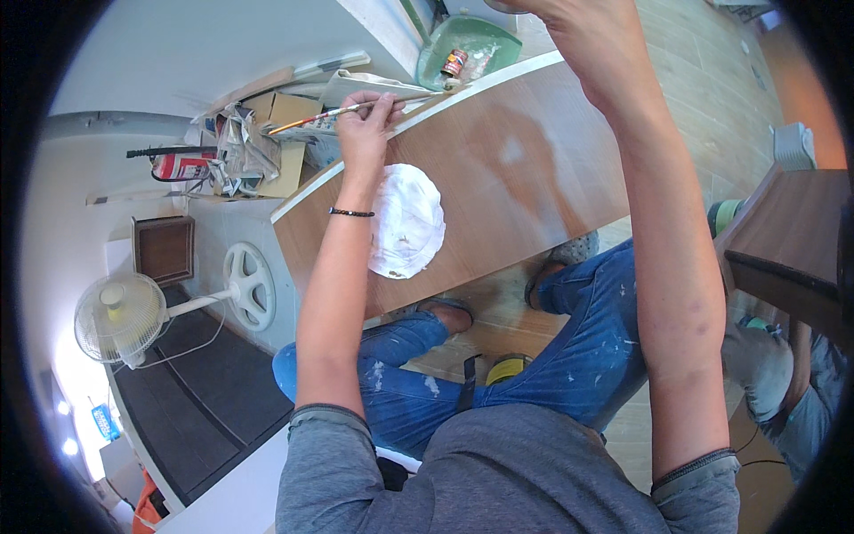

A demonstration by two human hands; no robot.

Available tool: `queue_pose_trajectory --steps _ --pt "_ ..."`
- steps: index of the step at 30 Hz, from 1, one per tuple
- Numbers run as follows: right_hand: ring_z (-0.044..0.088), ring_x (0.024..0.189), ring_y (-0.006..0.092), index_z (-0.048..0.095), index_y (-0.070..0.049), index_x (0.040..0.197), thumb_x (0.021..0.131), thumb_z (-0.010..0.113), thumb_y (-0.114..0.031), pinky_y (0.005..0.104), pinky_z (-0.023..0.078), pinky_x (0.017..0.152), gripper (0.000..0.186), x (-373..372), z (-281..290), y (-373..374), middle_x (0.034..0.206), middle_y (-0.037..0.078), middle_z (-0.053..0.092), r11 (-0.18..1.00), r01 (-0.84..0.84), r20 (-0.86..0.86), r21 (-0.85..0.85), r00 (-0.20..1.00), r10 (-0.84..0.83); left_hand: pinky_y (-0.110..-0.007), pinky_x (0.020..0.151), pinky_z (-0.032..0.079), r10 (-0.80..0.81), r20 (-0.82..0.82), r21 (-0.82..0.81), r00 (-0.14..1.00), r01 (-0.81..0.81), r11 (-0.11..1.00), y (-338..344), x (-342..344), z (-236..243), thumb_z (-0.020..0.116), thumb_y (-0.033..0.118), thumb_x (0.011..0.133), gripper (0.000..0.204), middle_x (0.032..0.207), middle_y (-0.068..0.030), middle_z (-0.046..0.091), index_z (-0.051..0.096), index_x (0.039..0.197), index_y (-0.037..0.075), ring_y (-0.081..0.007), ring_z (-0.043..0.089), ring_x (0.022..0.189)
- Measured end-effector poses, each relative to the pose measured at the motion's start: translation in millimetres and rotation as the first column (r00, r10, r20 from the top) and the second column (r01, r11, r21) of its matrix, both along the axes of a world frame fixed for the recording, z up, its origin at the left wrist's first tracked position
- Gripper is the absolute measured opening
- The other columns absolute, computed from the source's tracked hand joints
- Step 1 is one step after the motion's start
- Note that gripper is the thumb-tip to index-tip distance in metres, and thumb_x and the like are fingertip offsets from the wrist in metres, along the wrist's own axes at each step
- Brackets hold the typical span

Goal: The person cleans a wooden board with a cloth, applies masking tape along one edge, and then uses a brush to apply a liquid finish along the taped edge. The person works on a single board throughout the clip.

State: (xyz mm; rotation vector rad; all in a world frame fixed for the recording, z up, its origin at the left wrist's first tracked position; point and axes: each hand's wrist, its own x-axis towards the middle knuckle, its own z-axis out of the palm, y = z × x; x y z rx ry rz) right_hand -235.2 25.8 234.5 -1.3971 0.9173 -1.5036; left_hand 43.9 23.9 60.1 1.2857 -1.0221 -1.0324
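In my left hand [363, 120] is a slim paintbrush [331, 113], pinched between the fingers. Its handle's yellow end points left and its other end reaches toward the board's far edge. My right arm stretches far forward, and my right hand [569, 16] is cut off by the top of the picture. Its fingers are out of sight, so what it holds or touches cannot be told. Beside my left forearm, a round white crumpled sheet [409, 222] with a few brownish specks lies on a brown wood-grain board [471, 196]. A hazy, wet-looking patch shows on the board's right half.
Beyond the board's pale edge, a green dustpan [431, 64] holds a small can [455, 62]. Newspapers and cardboard [283, 169], a fire extinguisher [182, 166] and a white fan [120, 316] are at the left. A brown wooden piece [792, 231] and another person's legs [765, 369] are at the right.
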Motion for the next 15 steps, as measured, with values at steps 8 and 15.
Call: queue_pose_trajectory --steps 8,15 --pt "0.07 0.104 0.0202 0.065 0.002 0.124 0.083 0.087 -0.013 0.0315 0.058 0.088 0.049 1 3 0 0.113 0.012 0.07 1.0 -0.012 0.003 0.027 1.0 0.012 -0.028 0.081 0.061 0.018 0.03 0.021 0.999 -0.018 1.0 16 46 6 0.069 0.004 0.098 0.017 0.101 -0.0158 0.073 0.056 0.108 0.0 -0.0218 0.075 0.092" --pt "0.07 0.104 0.0204 0.065 0.002 0.124 0.083 0.087 -0.013 0.0318 0.058 0.089 0.048 4 5 3 0.113 0.011 0.07 1.0 0.004 -0.004 0.028 1.0 -0.004 -0.029 0.081 0.061 0.037 0.097 0.044 0.995 -0.041 0.998 30 84 12 0.07 0.006 0.099 0.017 0.103 -0.015 0.073 0.057 0.109 0.001 -0.0218 0.075 0.093"
